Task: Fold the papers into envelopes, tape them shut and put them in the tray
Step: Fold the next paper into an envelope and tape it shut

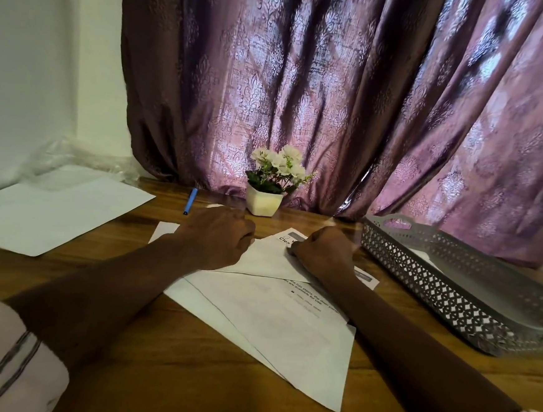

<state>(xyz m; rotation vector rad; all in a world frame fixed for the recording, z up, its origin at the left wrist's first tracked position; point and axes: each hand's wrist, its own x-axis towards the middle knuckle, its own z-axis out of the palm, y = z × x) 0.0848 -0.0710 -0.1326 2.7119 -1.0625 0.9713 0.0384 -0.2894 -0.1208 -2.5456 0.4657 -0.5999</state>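
Wooden table [113, 255]: papers [286, 330], pen [190, 201], pot [263, 202], tray [452, 286]

One tray [452, 285], one blue pen [190, 201], one potted plant [264, 202]. Two hands: left hand [215, 237], right hand [323, 252]. Paper sheets [286, 337] overlap, so their number cannot be told.

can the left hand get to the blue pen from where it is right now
Probably yes. The blue pen lies on bare table just beyond the left hand, to its left, nothing between them. That hand rests curled on the folded paper, so it would have to leave the fold first.
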